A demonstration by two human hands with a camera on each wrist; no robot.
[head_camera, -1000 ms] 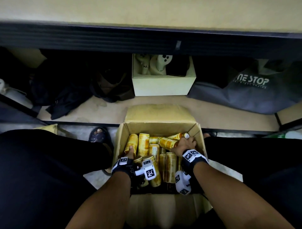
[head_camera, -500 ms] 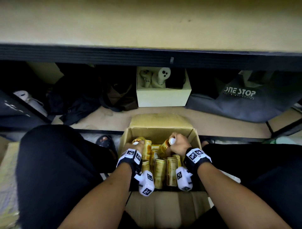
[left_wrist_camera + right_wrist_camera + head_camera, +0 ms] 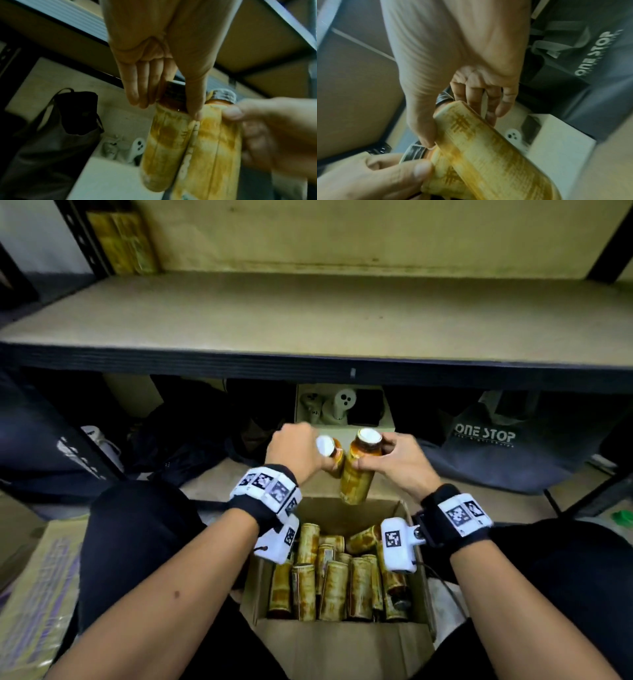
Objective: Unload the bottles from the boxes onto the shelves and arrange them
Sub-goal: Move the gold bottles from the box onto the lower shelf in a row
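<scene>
A: Best way to finish this lift?

B: Aim for the wide pale wooden shelf board (image 3: 308,313) at 12 o'clock. Clear its dark metal front edge first, then set down base first, upright, side by side.

A: Starting from where?

B: From the air just over the far rim of the open brown cardboard box (image 3: 342,642) at 6 o'clock, below that board.

A: Grips?

B: Left hand (image 3: 294,451) curled round the neck of one yellow-labelled, white-capped plastic bottle (image 3: 335,457). Right hand (image 3: 400,460) wrapped round the shoulder of a second one (image 3: 359,477), thumb in front, fingers behind. Both grips high, so probably some swing at the base; better slow near the edge. Touching along their sides now; worth parting them slightly to avoid a knock on landing.

A: Counts, big to small?

B: One shelf board as target. One dark "ONE STOP" tote bag (image 3: 496,453) at 2 o'clock on the lower shelf. One cardboard box. One small cream box (image 3: 387,424) at 12 o'clock, behind the hands. Two hands. Two bottles lifted, one apiece. Roughly a dozen more in the box, overlapped, so no exact number.
</scene>
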